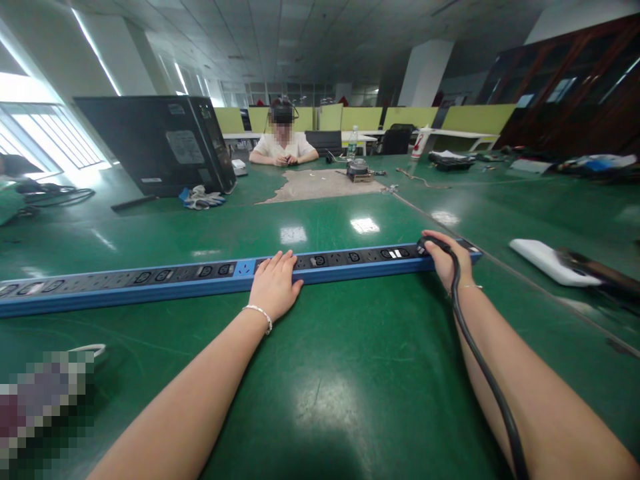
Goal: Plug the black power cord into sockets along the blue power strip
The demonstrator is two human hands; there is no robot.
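Note:
A long blue power strip (350, 270) with black sockets lies across the green table. My left hand (276, 283) rests on its middle, beside a blue socket (244, 269), fingers laid over the strip's top and thumb along its front side. At the strip's right end, my right hand (447, 260) has its fingers closed round a black plug (424, 244), which is at the strip's top face. Whether the plug sits in a socket cannot be made out. From the plug a black cable (480, 353) runs down over my right forearm.
A black computer case (165, 147) and gloves (201, 198) stand at the back left. Across the table (350, 367) sits a person (284, 147). On the right lies a white object (553, 261) beside a dark one; a bottle (353, 142) stands farther back.

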